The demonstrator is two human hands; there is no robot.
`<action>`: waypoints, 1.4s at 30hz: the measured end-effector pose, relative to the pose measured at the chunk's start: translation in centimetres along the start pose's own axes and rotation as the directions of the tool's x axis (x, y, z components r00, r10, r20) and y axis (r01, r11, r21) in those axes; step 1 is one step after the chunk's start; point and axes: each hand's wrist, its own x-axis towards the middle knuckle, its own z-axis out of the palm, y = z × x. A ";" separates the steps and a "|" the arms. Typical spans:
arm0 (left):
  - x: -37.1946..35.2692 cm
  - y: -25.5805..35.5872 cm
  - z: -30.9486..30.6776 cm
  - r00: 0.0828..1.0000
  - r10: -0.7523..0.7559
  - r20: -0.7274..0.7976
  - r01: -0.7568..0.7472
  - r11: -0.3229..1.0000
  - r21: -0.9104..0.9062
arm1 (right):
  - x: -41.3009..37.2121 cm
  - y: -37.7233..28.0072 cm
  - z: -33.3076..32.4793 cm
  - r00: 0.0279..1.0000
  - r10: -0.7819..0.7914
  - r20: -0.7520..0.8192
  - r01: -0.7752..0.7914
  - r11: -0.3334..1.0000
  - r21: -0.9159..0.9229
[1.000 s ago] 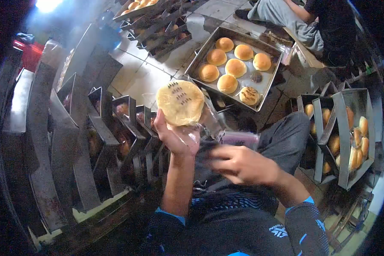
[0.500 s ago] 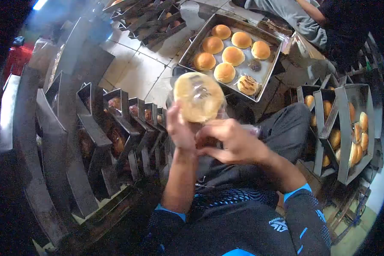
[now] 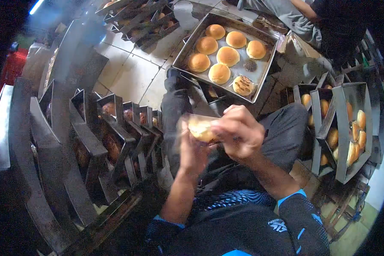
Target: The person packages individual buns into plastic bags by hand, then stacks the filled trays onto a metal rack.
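Observation:
A round golden bun [image 3: 201, 129] in a clear plastic wrapper is held between my two hands above my lap, tilted and partly smeared by motion. My left hand [image 3: 192, 150] grips it from the left and below. On its right side, the fingers of my right hand [image 3: 241, 133] pinch the bun's wrapper. Beyond my hands, a metal baking tray [image 3: 260, 68] holds several plain buns [image 3: 228, 56]. At the tray's near corner lies a wrapped bun [image 3: 243, 86] with dark markings, and a small dark round thing [image 3: 250, 65] sits behind it.
Stacked dark metal trays [image 3: 85, 147] with baked goods stand along my left. More trays [image 3: 350, 132] of buns stand on edge at my right. Another person's leg [image 3: 281, 19] is at the upper right. Tiled floor [image 3: 134, 70] shows at the upper left.
The wrapped bun has come down and been tipped from facing me to nearly edge-on. My right hand has moved up and onto the bun's right side.

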 end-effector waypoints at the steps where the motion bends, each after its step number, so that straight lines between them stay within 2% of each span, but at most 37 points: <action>1: 1.2 -2.2 0.7 0.837 0.482 -0.257 -0.413 0.866 0.281 | -0.2 -0.4 0.2 0.977 0.208 -0.043 -0.204 0.975 0.086; 2: 1.3 -2.1 -0.2 0.779 0.617 -0.113 -0.544 0.754 0.368 | -0.4 -0.6 0.5 0.913 0.404 -0.065 -0.388 0.905 0.177; 4: 0.5 -1.0 -1.4 0.590 0.782 0.204 -0.764 0.457 0.456 | -2.0 -0.4 1.7 0.801 0.593 -0.087 -0.498 0.739 0.455; 5: -0.3 -0.5 -1.2 0.550 0.816 0.176 -0.752 0.393 0.529 | -2.5 -0.3 2.1 0.728 0.683 -0.067 -0.529 0.620 0.579; 8: 0.0 2.4 -1.9 0.322 0.912 0.254 -0.775 0.100 0.624 | 0.2 -1.7 1.0 0.856 0.516 -0.007 -0.459 0.768 0.446; 9: -0.9 4.0 -1.4 0.219 0.924 0.312 -0.723 -0.061 0.688 | 1.6 -1.6 -0.2 0.949 0.311 0.055 -0.314 0.913 0.259; 10: -1.4 5.2 -1.6 0.110 0.920 0.377 -0.715 -0.190 0.673 | 3.2 -2.0 -1.3 0.987 0.113 0.115 -0.117 0.993 0.031; 11: -1.5 6.0 -2.5 0.021 0.881 0.473 -0.673 -0.337 0.658 | 3.1 -1.9 -0.9 0.999 0.015 0.050 -0.016 1.000 0.027; 13: -0.4 6.4 -4.9 -0.045 0.822 0.567 -0.596 -0.478 0.646 | 1.4 0.9 1.1 0.981 -0.177 -0.075 0.180 0.982 0.046; 14: 0.4 6.5 -5.5 0.083 0.824 0.560 -0.508 -0.448 0.735 | 0.9 3.7 2.6 0.993 -0.102 0.051 0.105 0.992 -0.072; 15: 1.4 6.1 -6.6 0.136 0.830 0.540 -0.501 -0.413 0.761 | -0.8 5.4 3.9 0.979 0.177 0.100 -0.184 0.981 0.068; 16: 2.6 5.9 -7.9 0.188 0.831 0.524 -0.492 -0.382 0.782 | -1.4 6.2 5.0 0.884 0.431 0.180 -0.461 0.868 0.187; 17: 2.8 5.6 -8.9 0.176 0.835 0.522 -0.518 -0.372 0.770 | -1.8 6.6 5.1 0.932 0.321 0.167 -0.349 0.919 0.184; 18: 2.3 5.3 -9.1 0.201 0.855 0.478 -0.577 -0.291 0.763 | -1.9 6.3 5.1 0.963 0.216 0.159 -0.244 0.953 0.179; 19: 2.0 4.9 -9.2 0.201 0.877 0.437 -0.589 -0.248 0.769 | -2.5 5.5 5.4 0.917 0.380 0.116 -0.398 0.882 0.252; 20: 1.8 4.5 -9.1 0.199 0.897 0.394 -0.603 -0.205 0.771 | -2.6 5.5 5.5 0.947 0.305 0.097 -0.318 0.932 0.175; 22: 2.7 4.5 -8.7 0.186 0.892 0.412 -0.650 -0.203 0.733 | -1.7 6.7 5.6 0.992 0.104 0.074 -0.106 0.994 0.016; 23: 3.1 4.4 -8.4 0.184 0.889 0.420 -0.671 -0.198 0.714 | -1.6 7.0 6.2 0.992 0.115 0.058 -0.115 0.993 0.003; 24: 3.9 4.4 -7.7 0.184 0.881 0.436 -0.668 -0.213 0.713 | -0.8 7.4 7.9 0.999 0.044 -0.017 -0.043 0.998 0.055; 26: 5.6 5.0 -6.0 0.171 0.887 0.429 -0.620 -0.241 0.746 | 1.2 7.7 9.7 0.995 -0.016 0.102 0.019 0.999 -0.034; 27: 7.0 5.7 -6.4 0.127 0.916 0.380 -0.617 -0.227 0.754 | 2.7 8.5 10.0 0.995 -0.006 0.100 0.015 0.996 -0.086; 28: 6.7 6.0 -6.7 0.331 0.939 -0.090 -0.510 0.258 0.821 | 2.9 8.8 10.3 0.890 0.440 -0.122 -0.436 0.898 0.056; 30: 4.4 6.2 -6.4 0.609 0.773 -0.179 -0.571 0.584 0.577 | 1.3 8.3 9.9 0.888 0.426 -0.175 -0.440 0.896 -0.054; 31: 2.9 5.8 -7.7 0.687 0.690 -0.229 -0.485 0.669 0.563 | 0.0 6.9 9.3 0.879 0.457 -0.136 -0.470 0.879 -0.081; 32: 1.5 4.9 -8.9 0.694 0.688 -0.215 -0.478 0.662 0.577 | -2.0 5.6 8.8 0.846 0.527 -0.081 -0.533 0.837 -0.122; 33: -0.3 4.0 -9.9 0.710 0.670 -0.215 -0.385 0.626 0.678 | -4.3 4.9 8.2 0.816 0.577 -0.028 -0.575 0.806 -0.139; 34: -1.9 2.5 -11.1 0.724 0.653 -0.222 -0.291 0.580 0.761 | -7.3 4.5 7.9 0.740 0.672 0.028 -0.663 0.735 -0.140; 35: -3.1 1.7 -10.4 0.696 0.702 -0.151 -0.232 0.419 0.878 | -9.3 3.9 7.5 0.690 0.721 0.062 -0.710 0.691 -0.136; 36: -4.1 0.5 -11.0 0.696 0.711 -0.094 -0.211 0.329 0.920 | -10.8 3.6 7.0 0.631 0.768 0.110 -0.742 0.638 -0.204; 38: -5.2 -0.7 -12.1 0.598 0.799 0.068 -0.271 0.122 0.955 | -11.8 4.8 4.9 0.361 0.879 0.310 -0.845 0.450 -0.291; 39: -5.7 -0.2 -11.8 0.631 0.773 -0.062 -0.281 0.302 0.911 | -10.5 4.6 4.0 0.515 0.827 0.226 -0.747 0.562 -0.355; 40: -6.3 0.6 -11.2 0.657 0.729 -0.192 -0.280 0.473 0.835 | -9.2 4.9 3.4 0.659 0.742 0.120 -0.705 0.666 -0.243; 41: -6.2 2.0 -10.1 0.664 0.726 -0.180 -0.324 0.496 0.806 | -6.8 3.9 2.7 0.684 0.718 0.131 -0.685 0.693 -0.224; 42: -5.5 2.8 -10.0 0.692 0.695 -0.196 -0.367 0.573 0.733 | -4.3 3.0 2.3 0.711 0.689 0.142 -0.660 0.723 -0.204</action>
